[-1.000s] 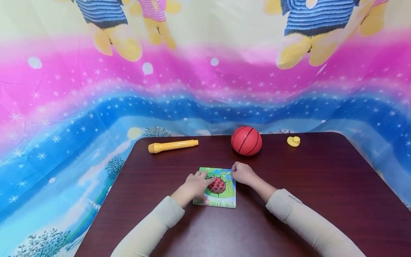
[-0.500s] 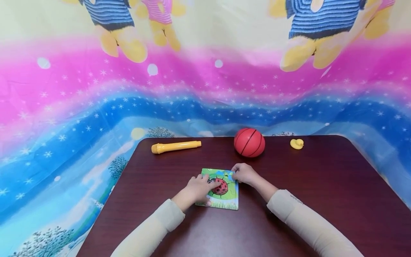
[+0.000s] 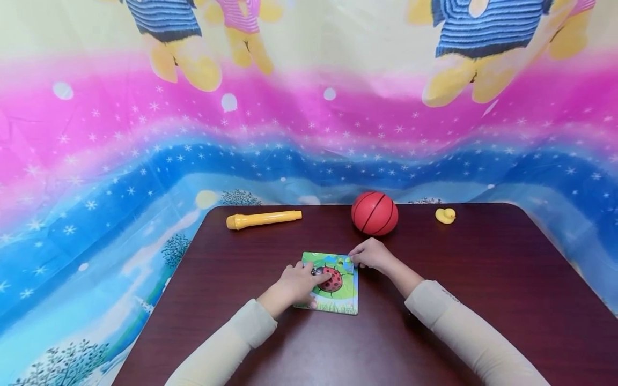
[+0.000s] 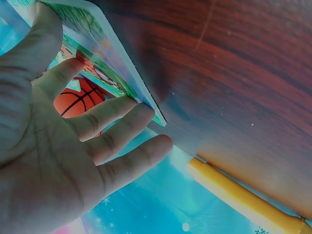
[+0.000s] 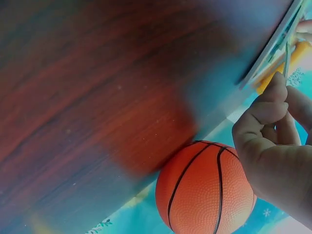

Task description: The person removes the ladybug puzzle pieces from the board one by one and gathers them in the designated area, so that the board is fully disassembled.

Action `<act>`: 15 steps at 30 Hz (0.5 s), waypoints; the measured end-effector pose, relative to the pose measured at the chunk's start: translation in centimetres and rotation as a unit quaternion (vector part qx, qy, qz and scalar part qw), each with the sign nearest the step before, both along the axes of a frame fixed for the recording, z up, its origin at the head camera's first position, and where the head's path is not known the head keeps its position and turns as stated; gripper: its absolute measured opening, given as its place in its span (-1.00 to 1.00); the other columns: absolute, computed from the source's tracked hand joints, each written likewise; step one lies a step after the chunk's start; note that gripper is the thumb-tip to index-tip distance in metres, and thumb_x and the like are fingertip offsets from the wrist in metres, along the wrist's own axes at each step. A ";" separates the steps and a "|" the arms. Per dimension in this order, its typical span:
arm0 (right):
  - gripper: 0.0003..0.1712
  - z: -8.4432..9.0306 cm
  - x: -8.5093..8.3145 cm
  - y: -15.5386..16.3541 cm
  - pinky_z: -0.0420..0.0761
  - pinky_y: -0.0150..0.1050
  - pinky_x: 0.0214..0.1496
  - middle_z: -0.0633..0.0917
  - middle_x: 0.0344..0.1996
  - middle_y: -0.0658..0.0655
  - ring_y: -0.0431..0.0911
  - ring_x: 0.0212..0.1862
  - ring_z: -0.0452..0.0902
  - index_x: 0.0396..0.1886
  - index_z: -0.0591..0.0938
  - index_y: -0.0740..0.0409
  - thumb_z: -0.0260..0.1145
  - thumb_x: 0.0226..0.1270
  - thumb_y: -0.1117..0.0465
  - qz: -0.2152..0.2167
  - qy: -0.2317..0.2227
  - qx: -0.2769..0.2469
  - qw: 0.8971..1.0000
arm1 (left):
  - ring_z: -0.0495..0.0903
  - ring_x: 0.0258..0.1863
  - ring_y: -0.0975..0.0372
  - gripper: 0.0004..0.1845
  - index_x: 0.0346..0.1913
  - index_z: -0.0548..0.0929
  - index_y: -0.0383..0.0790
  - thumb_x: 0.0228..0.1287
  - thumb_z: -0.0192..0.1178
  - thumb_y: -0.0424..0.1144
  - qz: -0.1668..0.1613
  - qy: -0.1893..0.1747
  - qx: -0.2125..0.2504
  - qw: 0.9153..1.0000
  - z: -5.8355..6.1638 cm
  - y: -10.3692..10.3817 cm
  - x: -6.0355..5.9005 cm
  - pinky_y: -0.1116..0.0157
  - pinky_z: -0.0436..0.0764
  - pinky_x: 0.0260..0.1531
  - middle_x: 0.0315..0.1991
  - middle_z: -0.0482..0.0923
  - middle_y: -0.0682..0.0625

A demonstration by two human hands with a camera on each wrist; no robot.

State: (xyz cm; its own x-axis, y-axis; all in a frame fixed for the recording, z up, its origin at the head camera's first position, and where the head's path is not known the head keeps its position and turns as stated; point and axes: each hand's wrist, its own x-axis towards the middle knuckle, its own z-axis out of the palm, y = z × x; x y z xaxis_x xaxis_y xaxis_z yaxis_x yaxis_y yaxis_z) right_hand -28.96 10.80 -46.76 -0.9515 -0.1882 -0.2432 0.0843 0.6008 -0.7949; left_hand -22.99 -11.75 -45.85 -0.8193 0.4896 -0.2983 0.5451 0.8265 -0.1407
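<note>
Green and blue card makes up the ladybird puzzle (image 3: pixel 333 284), a flat square board with a red, black-spotted ladybird printed at its middle and a strip of grass along its near edge. It lies on the dark wooden surface (image 3: pixel 483 279), about midway between the left and right edges and nearer the front edge than the back. The left hand (image 3: pixel 296 283) rests on the puzzle's left half with its grip released, fingers straight and spread over the board. The right hand (image 3: pixel 369 255) has its grip pinched at the puzzle's far right corner, fingertips curled on a thin piece there (image 5: pixel 286 58); the piece itself is too small and blurred to make out. The left hand hides part of the picture.
</note>
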 end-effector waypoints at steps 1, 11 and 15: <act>-0.85 0.0 0.0 0.0 0.56 -0.14 -0.39 0.67 -0.56 0.10 -0.08 -0.50 0.52 -0.29 0.75 0.22 0.30 0.21 0.29 0.000 -0.001 -0.001 1.000 | 0.34 0.10 0.07 -0.17 0.38 0.17 0.47 0.00 0.28 0.26 0.001 -0.001 0.000 1.000 0.0 0.0 0.0 0.04 0.45 -0.01 0.23 0.30 -0.07; -0.84 0.3 -0.2 0.9 0.59 -0.13 -0.32 0.65 -0.51 0.12 -0.02 -0.43 0.54 -0.27 0.74 0.23 0.26 0.24 0.29 -0.005 0.021 0.009 1.000 | 0.34 0.03 0.11 -0.19 0.37 0.19 0.48 0.02 0.29 0.25 -0.007 0.004 0.007 1.000 -0.3 0.1 0.0 0.09 0.46 -0.10 0.19 0.32 -0.05; -0.81 0.4 -0.5 1.7 0.58 -0.16 -0.31 0.64 -0.42 0.11 -0.05 -0.39 0.52 -0.26 0.72 0.22 0.23 0.27 0.25 -0.018 0.025 0.010 0.999 | 0.35 0.02 0.10 -0.19 0.37 0.18 0.48 0.02 0.30 0.24 -0.005 0.008 0.007 1.000 -0.4 -0.2 0.0 0.09 0.46 -0.12 0.18 0.33 -0.05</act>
